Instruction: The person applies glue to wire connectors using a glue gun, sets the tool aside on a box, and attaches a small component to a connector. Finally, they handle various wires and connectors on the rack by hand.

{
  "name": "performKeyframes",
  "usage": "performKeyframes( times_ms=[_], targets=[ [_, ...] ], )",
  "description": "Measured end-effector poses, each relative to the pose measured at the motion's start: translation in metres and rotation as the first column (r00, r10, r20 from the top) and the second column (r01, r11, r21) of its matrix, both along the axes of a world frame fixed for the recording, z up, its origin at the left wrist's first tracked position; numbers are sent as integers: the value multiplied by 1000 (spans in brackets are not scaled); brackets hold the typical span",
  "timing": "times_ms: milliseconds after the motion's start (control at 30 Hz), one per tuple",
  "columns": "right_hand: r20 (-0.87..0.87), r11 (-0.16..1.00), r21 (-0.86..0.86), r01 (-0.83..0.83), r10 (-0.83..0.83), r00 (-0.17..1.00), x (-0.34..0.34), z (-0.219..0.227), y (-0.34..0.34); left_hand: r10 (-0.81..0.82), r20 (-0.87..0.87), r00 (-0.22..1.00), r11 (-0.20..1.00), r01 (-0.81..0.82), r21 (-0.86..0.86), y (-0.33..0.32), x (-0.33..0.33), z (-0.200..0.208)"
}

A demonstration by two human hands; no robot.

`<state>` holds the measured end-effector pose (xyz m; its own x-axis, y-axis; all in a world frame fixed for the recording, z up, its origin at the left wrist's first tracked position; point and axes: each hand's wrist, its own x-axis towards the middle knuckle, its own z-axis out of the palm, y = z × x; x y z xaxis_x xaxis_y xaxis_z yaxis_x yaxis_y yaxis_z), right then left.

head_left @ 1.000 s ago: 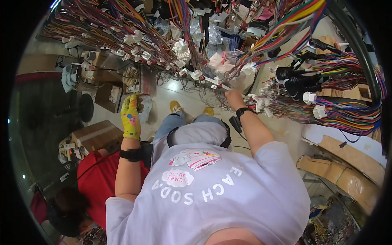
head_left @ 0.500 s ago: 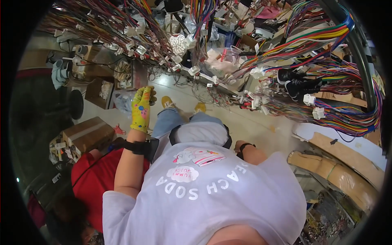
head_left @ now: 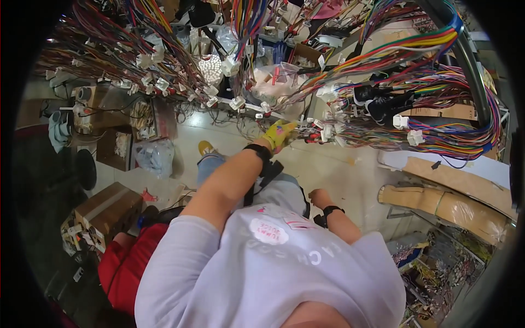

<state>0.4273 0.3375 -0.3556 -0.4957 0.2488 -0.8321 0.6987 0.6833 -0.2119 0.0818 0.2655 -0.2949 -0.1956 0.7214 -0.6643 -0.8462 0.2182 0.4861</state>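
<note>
My left hand, in a yellow patterned glove, reaches forward to the near edge of the hanging wires. Its fingers are drawn together beside several white plug connectors; what lies between them is too small to make out. Thin loose wires dangle just left of the glove. Bare and low at my side, my right hand is apart from the wires, and its fingers are mostly hidden. Bundled coloured wires with white connectors spread across the rack ahead.
A black curved tube carries wires at the right. Cardboard pieces lie below it. To the left are an open carton, a plastic bag and a taped box. A person in red is close behind my left side.
My left hand has swung from the left, where it was raised, over to the wire ends at the right. My right hand stays low, now showing more. The view has shifted slightly.
</note>
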Motion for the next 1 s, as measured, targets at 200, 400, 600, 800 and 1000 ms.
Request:
performKeyframes(
  times_ms=[200,400,600,800,1000],
  targets=[
    [-223,697,-187,693,-717,661,-22,20,8,82,-600,796,995,-31,95,-21,6,-25],
    [-193,425,-644,636,-895,403,-216,59,3,-259,-433,863,945,135,-297,-58,-3,-23],
    [150,-18,-931,366,-931,334,-324,79,-15,-184,-378,908,982,182,-40,-88,-12,-30],
    [143,-214,-615,759,-977,-160,-211,-14,32,-107,-584,804,967,-52,-249,-133,-19,-84],
    [40,1000,-23,-3,4,999,-162,-55,71,146,-578,803,795,-443,-415,-178,-37,-106]
  ],
)
